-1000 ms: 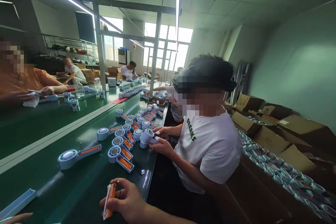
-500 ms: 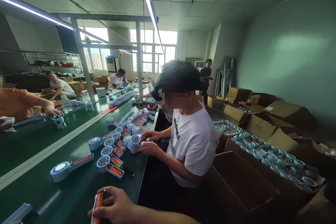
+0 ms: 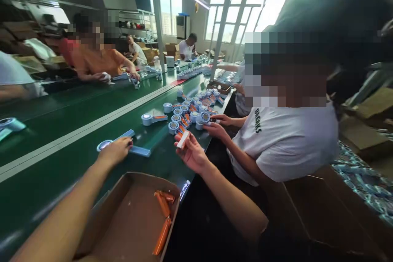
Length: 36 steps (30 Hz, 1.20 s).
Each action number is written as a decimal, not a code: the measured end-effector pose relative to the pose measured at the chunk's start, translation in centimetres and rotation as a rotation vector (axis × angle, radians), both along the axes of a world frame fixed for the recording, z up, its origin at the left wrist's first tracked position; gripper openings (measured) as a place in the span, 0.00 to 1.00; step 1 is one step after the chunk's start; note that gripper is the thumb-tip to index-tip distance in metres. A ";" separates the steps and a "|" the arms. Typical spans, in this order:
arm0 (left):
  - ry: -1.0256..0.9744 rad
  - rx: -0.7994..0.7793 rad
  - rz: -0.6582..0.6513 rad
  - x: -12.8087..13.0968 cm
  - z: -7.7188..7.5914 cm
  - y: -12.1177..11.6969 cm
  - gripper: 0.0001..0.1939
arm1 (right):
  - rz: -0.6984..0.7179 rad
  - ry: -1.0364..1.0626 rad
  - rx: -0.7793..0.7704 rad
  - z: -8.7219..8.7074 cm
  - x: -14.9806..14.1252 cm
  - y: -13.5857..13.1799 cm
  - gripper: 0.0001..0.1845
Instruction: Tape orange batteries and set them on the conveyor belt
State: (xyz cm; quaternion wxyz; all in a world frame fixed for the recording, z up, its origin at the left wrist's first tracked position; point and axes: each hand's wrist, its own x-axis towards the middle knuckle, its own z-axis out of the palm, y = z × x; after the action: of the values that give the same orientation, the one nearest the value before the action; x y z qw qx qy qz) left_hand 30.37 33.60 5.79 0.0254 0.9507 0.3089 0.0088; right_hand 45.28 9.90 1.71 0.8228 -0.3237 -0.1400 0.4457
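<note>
1. Head view: my right hand (image 3: 195, 156) grips a slim orange object with a long white face (image 3: 183, 140) between thumb and fingers, held up near the edge of the glossy green tabletop (image 3: 46, 188). Any print on it is too small to make out.
2. My left hand (image 3: 118, 150) lies over a pale blue plastic unit with a round head (image 3: 103, 145) on the tabletop. The fingers are curled; whether they close on it I cannot tell, since the hand hides its middle. Two straight blue bars (image 3: 140, 150) show beyond; whether both belong to one unit is unclear.
3. Writing: dark slanting capitals, apparently "BREAKS", on the white T-shirt (image 3: 276, 143) of the co-worker to my right.
4. The co-worker's hands (image 3: 216, 129) hold a round-headed blue unit (image 3: 203, 118) beside a cluster of similar blue units with orange inserts (image 3: 173, 127), which overlap too closely to count.
5. Cut off below: an open brown cardboard box (image 3: 144, 176), partly covered by my left forearm. Orange cylinders (image 3: 162, 235) lie along its right wall.
6. Cut off at left: another blue unit (image 3: 12, 124). At right, brown cartons (image 3: 365, 116) are blurred.
</note>
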 end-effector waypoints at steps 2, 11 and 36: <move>0.085 -0.030 0.100 -2.5 -1.0 0.5 0.15 | 0.008 0.052 0.043 0.3 0.8 -0.1 0.17; 0.086 -0.012 0.112 -1.1 -2.0 1.1 0.18 | 0.040 0.101 0.090 0.4 0.1 0.0 0.11; 0.100 -0.058 0.080 -1.3 -2.8 -1.5 0.16 | 0.147 -1.516 -0.338 -2.5 0.4 9.3 0.15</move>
State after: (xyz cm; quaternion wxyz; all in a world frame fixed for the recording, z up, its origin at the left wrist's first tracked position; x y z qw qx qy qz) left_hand 29.03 32.07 3.00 0.0371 0.9356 0.3479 -0.0469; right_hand 45.72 19.16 -0.79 0.4104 -0.6507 -0.6154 0.1716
